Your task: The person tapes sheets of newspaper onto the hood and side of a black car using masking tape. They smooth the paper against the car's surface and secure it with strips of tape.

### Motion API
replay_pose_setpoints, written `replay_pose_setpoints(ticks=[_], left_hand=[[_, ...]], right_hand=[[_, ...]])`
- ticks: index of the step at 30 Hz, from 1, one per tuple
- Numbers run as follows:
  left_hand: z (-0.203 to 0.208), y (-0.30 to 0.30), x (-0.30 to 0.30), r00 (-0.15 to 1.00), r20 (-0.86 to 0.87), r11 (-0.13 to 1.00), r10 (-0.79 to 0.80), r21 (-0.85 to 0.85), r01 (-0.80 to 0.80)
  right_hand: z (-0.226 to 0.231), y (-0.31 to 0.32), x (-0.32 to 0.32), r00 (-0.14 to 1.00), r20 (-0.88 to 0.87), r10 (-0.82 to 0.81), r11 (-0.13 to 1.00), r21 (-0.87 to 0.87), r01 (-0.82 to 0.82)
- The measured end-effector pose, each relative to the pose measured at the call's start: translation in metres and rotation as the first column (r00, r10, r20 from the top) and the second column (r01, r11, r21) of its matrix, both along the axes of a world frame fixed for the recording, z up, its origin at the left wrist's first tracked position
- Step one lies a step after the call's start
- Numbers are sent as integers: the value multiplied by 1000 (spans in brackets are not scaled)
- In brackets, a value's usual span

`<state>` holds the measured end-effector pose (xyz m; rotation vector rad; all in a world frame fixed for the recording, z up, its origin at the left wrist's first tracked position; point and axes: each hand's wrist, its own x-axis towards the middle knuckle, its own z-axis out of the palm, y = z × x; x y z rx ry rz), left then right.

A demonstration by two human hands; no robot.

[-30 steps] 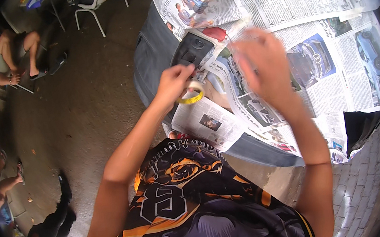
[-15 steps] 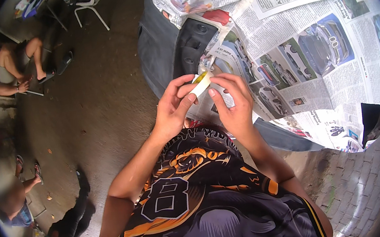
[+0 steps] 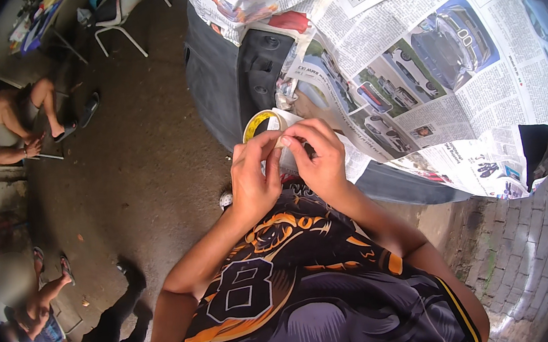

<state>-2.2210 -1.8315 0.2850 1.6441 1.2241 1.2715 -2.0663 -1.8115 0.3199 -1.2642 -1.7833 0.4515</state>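
A roll of masking tape (image 3: pixel 244 128), cream outside with a yellow inner core, is tilted beyond my fingers with its ring facing up. My left hand (image 3: pixel 253 179) is closed at the roll's near side, its thumb and fingers pinched together. Close against it, my right hand (image 3: pixel 321 160) pinches with thumb and forefinger at a small bit of the tape, fingertips nearly touching those of the left. Just past the roll are a dark grey car bumper (image 3: pixel 212 76) and the newspaper sheets (image 3: pixel 399 21) spread over the car part.
A red patch (image 3: pixel 289 22) shows between the sheets. Several people sit or stand at the left, among them a seated person's legs (image 3: pixel 43 103). A white-legged chair (image 3: pixel 120 33) stands at the far left. Brick paving (image 3: pixel 514 258) lies at the right.
The roll has turned from edge-on to showing its ring and now sits up and left of my fingertips. Both hands have come closer together, and the view has shifted slightly.
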Motion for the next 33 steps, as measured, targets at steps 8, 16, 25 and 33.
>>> replay_pose_setpoints(ticks=[8,16,25,33], left_hand=[[-20,-3,3,994,-23,993,105,61,-103],[-12,-7,-2,990,-132,997,47,60,-39],[-10,-4,3,987,-156,995,38,101,-23],[-29,-1,15,993,65,988,103,-120,-95]], right_hand=[[-25,-5,-7,996,-88,25,995,-97,-33],[-40,-14,-5,997,-66,-26,992,-123,18],[-26,-16,1,994,-111,-13,984,-176,-7],[-48,-7,6,973,-225,-53,985,-173,14]])
